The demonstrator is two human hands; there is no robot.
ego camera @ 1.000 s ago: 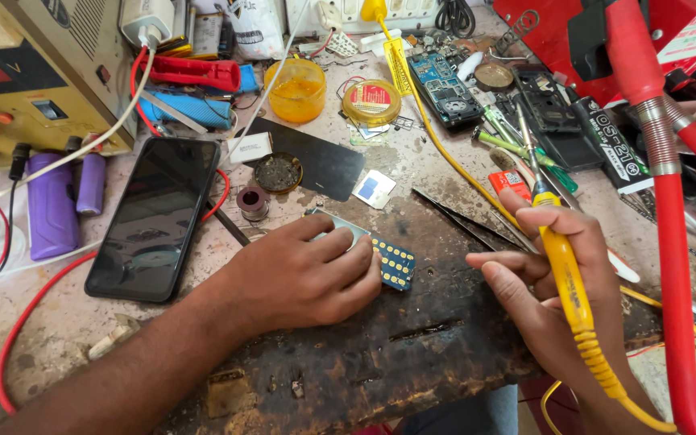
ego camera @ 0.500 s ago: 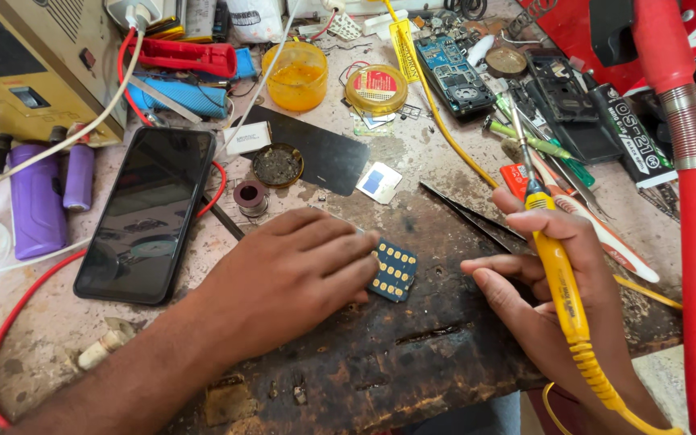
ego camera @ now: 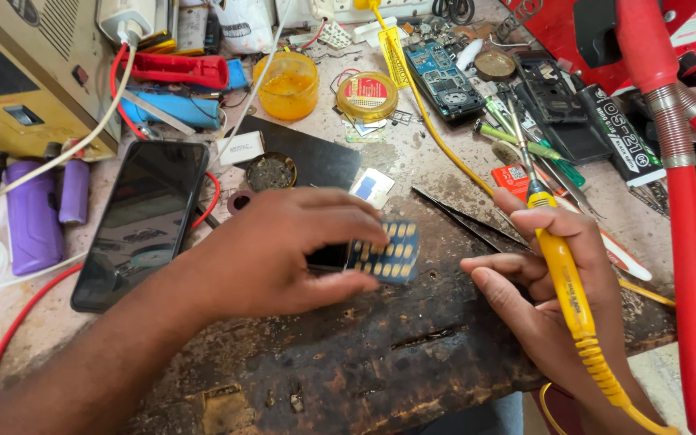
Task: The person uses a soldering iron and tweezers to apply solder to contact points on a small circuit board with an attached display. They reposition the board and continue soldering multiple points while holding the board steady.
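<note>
You are pinching a small blue circuit board (ego camera: 387,251) in your left hand (ego camera: 283,254), thumb below and fingertips along its top edge, holding it just above the dark scorched wooden block (ego camera: 348,354) in the middle of the bench. The board is showing rows of small yellow-gold pads on a blue face, and its left part is hiding under your fingers. Your right hand (ego camera: 553,282) is closing around a yellow soldering iron (ego camera: 561,266), gripping it like a pen with the metal tip pointing up and away from the board, while its yellow cord is trailing down past your wrist.

Black tweezers (ego camera: 461,219) are lying on the block between the board and the iron. A dark phone (ego camera: 142,221) is lying face up to the left of your left hand, a red wire (ego camera: 10,338) curving beside it. Farther back, an orange tub (ego camera: 287,84) and a round yellow tin (ego camera: 366,95) are sitting among loose tools. A red stand (ego camera: 682,225) is rising along the right edge.
</note>
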